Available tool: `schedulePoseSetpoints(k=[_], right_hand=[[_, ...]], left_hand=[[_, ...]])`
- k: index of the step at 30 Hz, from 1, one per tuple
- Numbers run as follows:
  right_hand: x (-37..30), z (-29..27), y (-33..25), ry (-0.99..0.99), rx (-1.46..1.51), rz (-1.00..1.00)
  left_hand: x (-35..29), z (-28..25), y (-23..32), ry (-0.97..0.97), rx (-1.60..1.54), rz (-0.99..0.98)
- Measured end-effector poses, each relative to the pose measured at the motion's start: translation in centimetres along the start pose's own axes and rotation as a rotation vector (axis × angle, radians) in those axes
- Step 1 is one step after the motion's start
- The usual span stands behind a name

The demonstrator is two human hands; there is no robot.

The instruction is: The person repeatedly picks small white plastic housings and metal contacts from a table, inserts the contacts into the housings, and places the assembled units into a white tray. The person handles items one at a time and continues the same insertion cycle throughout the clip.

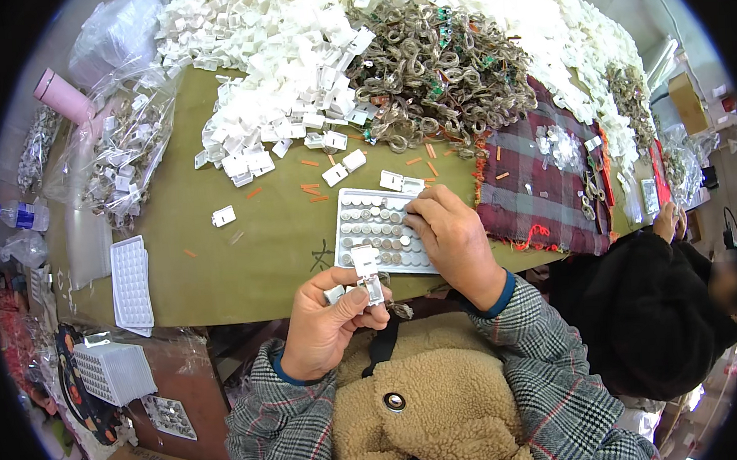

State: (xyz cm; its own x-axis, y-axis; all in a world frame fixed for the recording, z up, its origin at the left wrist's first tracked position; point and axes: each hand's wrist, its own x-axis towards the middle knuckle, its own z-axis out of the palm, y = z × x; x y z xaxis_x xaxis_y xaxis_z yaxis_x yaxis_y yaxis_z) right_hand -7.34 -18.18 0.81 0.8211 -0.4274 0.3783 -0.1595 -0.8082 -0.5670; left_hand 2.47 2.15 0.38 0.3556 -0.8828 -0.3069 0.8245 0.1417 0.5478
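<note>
My left hand [327,322] is raised at the table's near edge, closed on a small white plastic case [366,272]. That case stands upright with its lid swung up, and a second white piece [334,294] shows between the fingers. My right hand [454,235] rests over the right side of a white compartment tray [346,256]. Its fingers are bent and drawn together at the tray; whatever lies under the fingertips is hidden. Rows of small round silvery discs [374,229], like button cells, sit in the tray. Just beyond it lie loose white cases [401,182].
Heaped white cases [277,85] and a tangle of wire coils with green boards [435,76] cover the far side. Orange strips [310,189] are scattered around. Plaid cloth [532,180] with scissors [590,193] lies right. Stacked trays [131,284] lie left. A person in black [652,315] sits right.
</note>
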Motion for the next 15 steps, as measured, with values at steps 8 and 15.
schedulePoseSetpoints(k=[8, 15], right_hand=[[0.5, -1.9, -0.6, -0.045, 0.095, 0.075], [0.1, -0.6, -0.4, -0.050, -0.032, 0.011]], left_hand=[[0.5, -0.5, 0.2, -0.013, -0.014, 0.003], [0.9, -0.5, 0.2, -0.002, 0.003, -0.029]])
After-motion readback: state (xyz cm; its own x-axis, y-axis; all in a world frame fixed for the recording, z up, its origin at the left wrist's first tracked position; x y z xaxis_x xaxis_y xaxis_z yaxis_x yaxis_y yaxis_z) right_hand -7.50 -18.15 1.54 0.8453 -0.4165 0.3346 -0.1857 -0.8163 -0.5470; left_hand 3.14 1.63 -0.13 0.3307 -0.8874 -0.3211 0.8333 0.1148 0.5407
